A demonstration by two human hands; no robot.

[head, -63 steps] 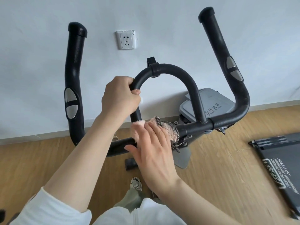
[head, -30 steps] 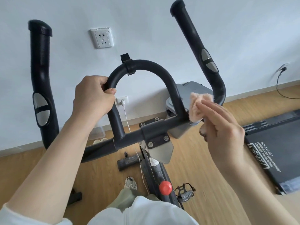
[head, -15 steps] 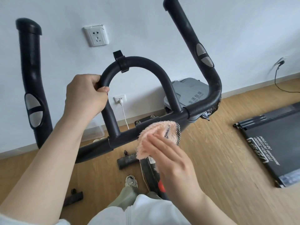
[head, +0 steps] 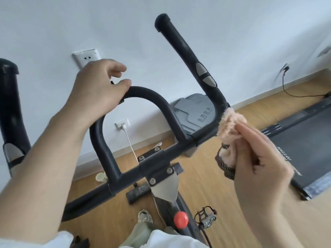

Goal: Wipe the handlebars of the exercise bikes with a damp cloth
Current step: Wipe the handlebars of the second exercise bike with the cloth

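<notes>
Pink fluffy cloth (head: 231,126), bunched in right hand (head: 258,167) grip, touches handlebar (head: 206,136) bend

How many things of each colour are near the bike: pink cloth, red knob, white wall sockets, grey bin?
Pink cloth: 1
Red knob: 1
White wall sockets: 2
Grey bin: 1
Total: 5

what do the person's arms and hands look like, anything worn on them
Both hands are bare: no gloves, rings, watch or bands show on the left hand or the right hand. Both forearms are uncovered too. A white sleeve shows at the bottom edge on the left arm, pushed up high. The right arm leaves the picture before any sleeve shows.
</notes>
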